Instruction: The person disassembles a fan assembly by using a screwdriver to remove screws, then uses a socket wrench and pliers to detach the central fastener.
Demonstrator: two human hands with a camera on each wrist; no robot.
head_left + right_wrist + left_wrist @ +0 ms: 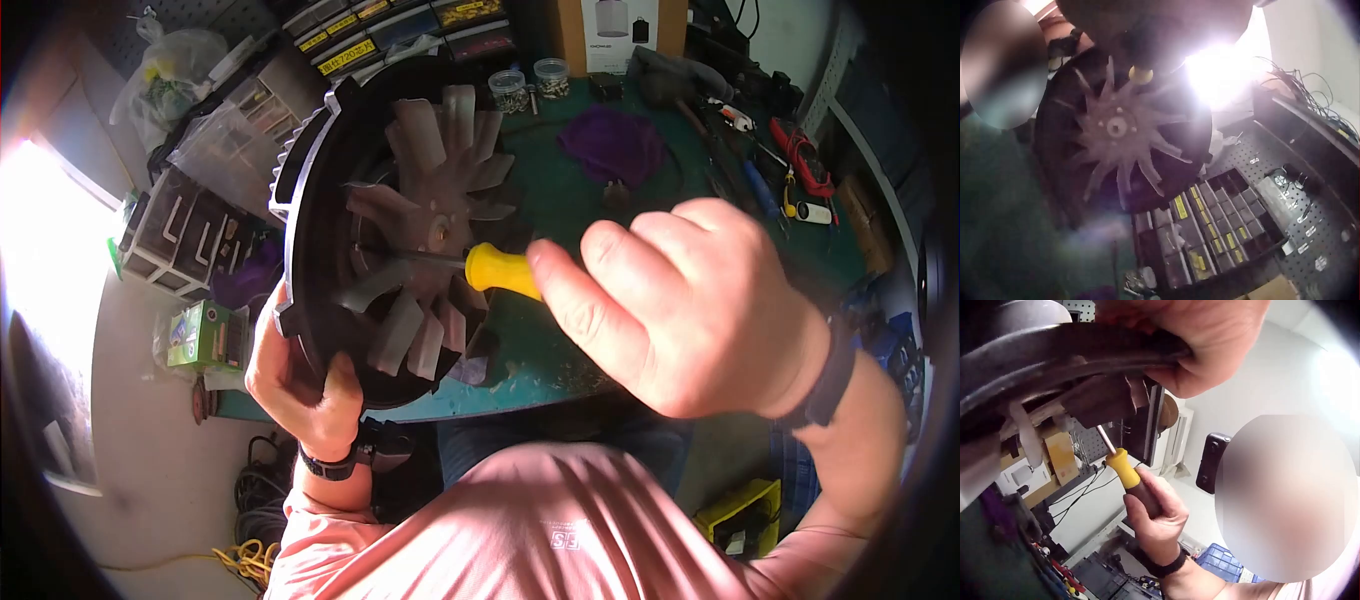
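Note:
A round black housing (318, 230) with a toothed rim is held tilted up over the green bench. Inside it sits a bladed metal fan (432, 205), seen nearly face-on in the right wrist view. My left hand (318, 405) grips the lower left rim, thumb on the near side. My right hand (680, 300) holds a screwdriver (500, 270) by its handle, yellow at the front and dark behind in the left wrist view. Its shaft reaches in among the blades, beside the hub; the tip is hidden there.
Purple cloth (612, 142) lies on the bench (540, 350) beyond my right hand. Two clear jars (508, 92) of small parts stand at the back by labelled drawers (350, 52). Several tools and a red meter (800, 155) lie at the right.

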